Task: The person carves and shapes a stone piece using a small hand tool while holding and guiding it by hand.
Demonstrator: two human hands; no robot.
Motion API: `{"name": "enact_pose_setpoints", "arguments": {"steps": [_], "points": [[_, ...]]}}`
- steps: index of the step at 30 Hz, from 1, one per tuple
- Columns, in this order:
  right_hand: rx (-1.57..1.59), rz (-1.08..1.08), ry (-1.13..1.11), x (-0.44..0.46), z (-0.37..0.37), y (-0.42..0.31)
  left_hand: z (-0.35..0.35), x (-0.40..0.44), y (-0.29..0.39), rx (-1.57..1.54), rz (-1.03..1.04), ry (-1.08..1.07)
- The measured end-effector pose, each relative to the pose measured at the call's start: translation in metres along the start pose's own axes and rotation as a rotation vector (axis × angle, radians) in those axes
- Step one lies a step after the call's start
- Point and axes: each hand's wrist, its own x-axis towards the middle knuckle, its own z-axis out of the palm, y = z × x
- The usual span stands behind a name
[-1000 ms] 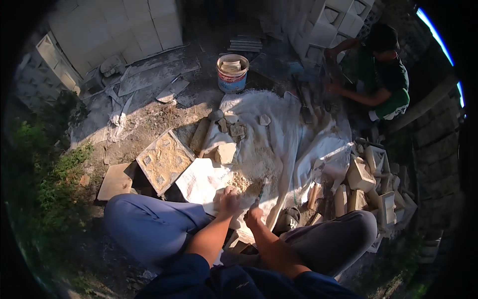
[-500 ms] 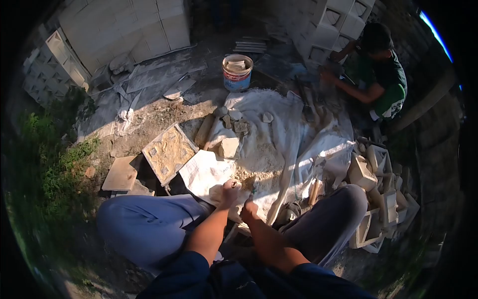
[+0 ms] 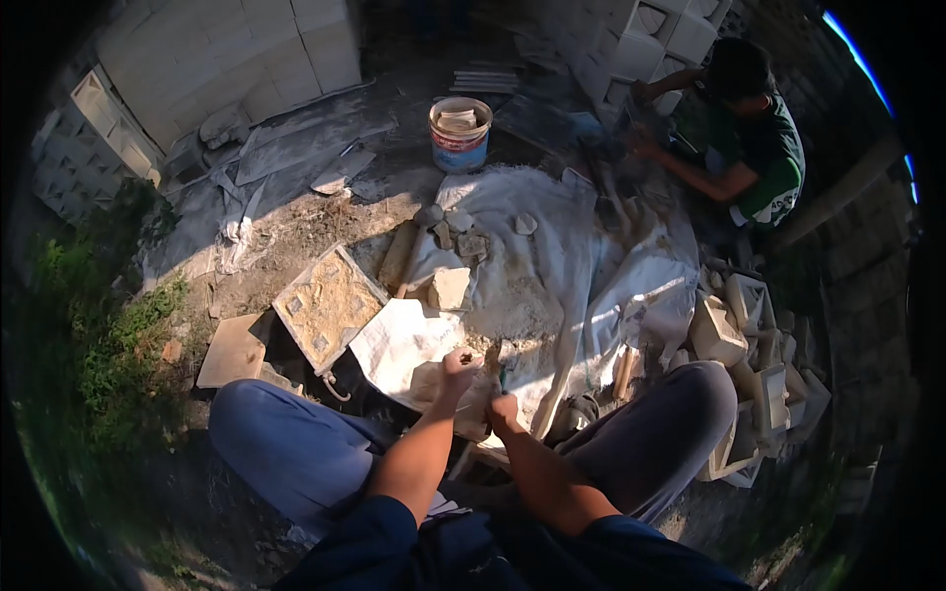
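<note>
Above the white sacking (image 3: 399, 345) between my knees, my left hand (image 3: 460, 364) is closed in a fist; what it grips, if anything, is too small to make out. Close beside it on the right, my right hand (image 3: 503, 409) is wrapped round a green-handled tool (image 3: 502, 377). The tool's far end points away from me among pale crumbs, and its kind is unclear. Beneath and left of my left hand lies a pale block (image 3: 426, 382), partly hidden by my forearm. Further out sits a lit stone chunk (image 3: 449, 289) on the sacking.
A square tray-like mould (image 3: 330, 300) with yellowish crumbs lies left. Hollow pale blocks (image 3: 769, 399) are heaped beside my right knee. A bucket (image 3: 460, 136) stands ahead. At the upper right another person (image 3: 754, 148) crouches near stacked blocks. Plants (image 3: 108, 305) grow at left.
The view has shifted slightly. My left hand has risen a little from the block, while my right hand keeps its grip on the tool. The other person's hands have moved slightly.
</note>
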Motion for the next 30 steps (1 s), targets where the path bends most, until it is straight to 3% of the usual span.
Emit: {"name": "enact_pose_setpoints", "arguments": {"steps": [1,3,4,6,14,18,20,22,24,26,30], "points": [[-0.005,0.004,0.005,0.013,-0.001,0.015,0.002,-0.004,0.013,0.074,0.005,0.001],[-0.248,-0.382,0.012,0.031,-0.004,0.038,0.003,-0.007,0.027,0.173,0.025,0.003],[-0.252,-0.378,0.014,0.020,-0.008,0.024,0.003,-0.008,0.029,0.279,0.051,0.009],[0.093,0.012,-0.113,-0.012,-0.018,-0.023,0.003,-0.007,0.024,0.289,0.056,0.013],[-0.033,-0.089,-0.045,-0.029,-0.028,-0.043,0.009,-0.002,-0.001,0.190,0.120,0.096],[-0.190,-0.172,0.020,-0.017,-0.027,-0.020,0.005,0.002,0.005,0.319,0.000,-0.034],[-0.151,-0.111,-0.004,-0.006,-0.025,-0.015,0.008,0.002,0.007,0.322,-0.046,-0.067],[-0.116,-0.051,-0.027,-0.012,-0.028,-0.030,0.012,0.008,-0.012,0.274,0.072,-0.021],[-0.323,-0.155,0.295,-0.037,-0.031,-0.059,0.012,0.013,-0.007,0.240,0.040,-0.074],[-0.209,-0.090,0.253,-0.052,-0.043,-0.075,0.012,0.006,0.001,0.209,0.006,-0.133],[-0.151,-0.050,0.224,-0.031,-0.053,-0.052,0.021,-0.002,-0.007,0.336,0.186,0.061]]}}
